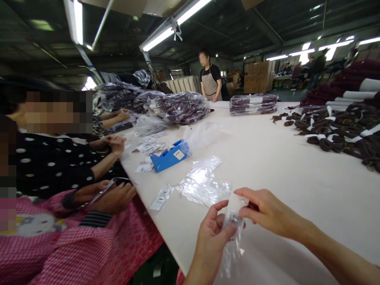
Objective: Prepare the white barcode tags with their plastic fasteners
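White tag (236, 202), clear bag (229, 261), left hand (211, 233) gripping the bag, right hand (264, 206) pinching the tag, blue dispenser (170, 160) on the surface (285, 158)

Print on the white label (234, 209) too small to read, label partly hidden by the left hand (214, 233) and right hand (264, 208), right forearm (332, 242) and dark cord bundles (325, 143) cut off at right, sticker (179, 154) on blue dispenser (162, 161) illegible, far-right people (317, 68) blurred
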Motion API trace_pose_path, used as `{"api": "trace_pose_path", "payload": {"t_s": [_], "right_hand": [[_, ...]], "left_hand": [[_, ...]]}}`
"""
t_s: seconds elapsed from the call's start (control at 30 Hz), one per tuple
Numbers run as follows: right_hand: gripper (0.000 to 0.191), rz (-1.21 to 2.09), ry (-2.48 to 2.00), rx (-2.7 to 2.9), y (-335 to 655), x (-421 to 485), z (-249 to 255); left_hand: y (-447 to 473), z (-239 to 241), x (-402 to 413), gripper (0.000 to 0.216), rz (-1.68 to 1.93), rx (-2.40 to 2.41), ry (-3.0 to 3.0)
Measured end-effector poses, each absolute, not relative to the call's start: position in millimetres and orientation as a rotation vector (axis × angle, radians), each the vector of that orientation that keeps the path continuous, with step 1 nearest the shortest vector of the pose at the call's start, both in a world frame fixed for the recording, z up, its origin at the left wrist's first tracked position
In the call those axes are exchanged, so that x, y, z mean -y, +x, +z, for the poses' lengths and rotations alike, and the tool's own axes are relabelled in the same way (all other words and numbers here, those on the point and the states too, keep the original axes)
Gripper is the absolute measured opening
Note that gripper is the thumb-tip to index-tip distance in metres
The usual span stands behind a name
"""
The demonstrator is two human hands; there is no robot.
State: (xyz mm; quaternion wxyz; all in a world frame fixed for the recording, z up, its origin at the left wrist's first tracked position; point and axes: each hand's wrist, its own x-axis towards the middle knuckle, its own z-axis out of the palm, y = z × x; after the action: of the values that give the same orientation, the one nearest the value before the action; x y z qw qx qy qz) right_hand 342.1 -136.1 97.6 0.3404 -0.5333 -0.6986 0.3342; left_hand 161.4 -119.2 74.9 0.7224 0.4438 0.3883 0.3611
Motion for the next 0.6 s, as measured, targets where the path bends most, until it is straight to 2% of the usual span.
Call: {"api": "trace_pose_path", "payload": {"t_s": [0.13, 0.37, 0.53, 0.6], "right_hand": [[0.016, 0.795, -1.368, 1.861, 348, 135, 99], [0.021, 0.613, -1.326, 1.973, 353, 133, 95], [0.023, 0.588, -1.327, 1.953, 349, 134, 93], [0.02, 0.568, -1.332, 1.94, 348, 134, 92]], "left_hand": [[153, 71, 121, 0.059, 0.653, -0.836, 0.971], [142, 55, 121, 0.016, 0.538, -0.87, 1.112], [129, 59, 116, 0.013, 0.53, -0.901, 1.3], [127, 62, 115, 0.021, 0.501, -0.865, 1.225]]}}
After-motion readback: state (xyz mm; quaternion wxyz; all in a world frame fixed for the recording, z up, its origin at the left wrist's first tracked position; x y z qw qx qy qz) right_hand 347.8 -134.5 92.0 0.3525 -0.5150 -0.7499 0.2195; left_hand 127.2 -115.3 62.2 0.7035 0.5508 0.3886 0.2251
